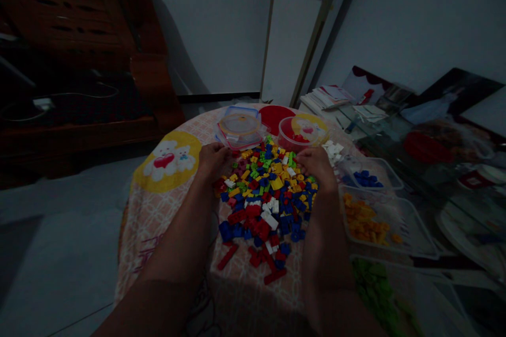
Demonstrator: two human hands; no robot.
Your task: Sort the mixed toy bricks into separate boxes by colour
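A mixed pile of toy building bricks point(272, 184) in red, blue, yellow, green and white lies between my forearms. At the pile's far left edge is my left hand point(213, 160), its fingers bent together beside some bricks. My right hand point(317, 164) is at the far right edge, fingers curled in against green and yellow bricks. The dim light hides whether either hand holds a brick. Loose red bricks point(227, 257) lie at the near end of the pile.
Behind the pile stand clear lidded containers point(239, 126) and a round tub point(296, 134) with red bricks. White bricks point(333, 151) lie to the right. Beyond are trays with blue bricks point(366, 179), orange-yellow bricks point(366, 221) and green bricks point(375, 289). A patterned cloth point(169, 221) covers the table.
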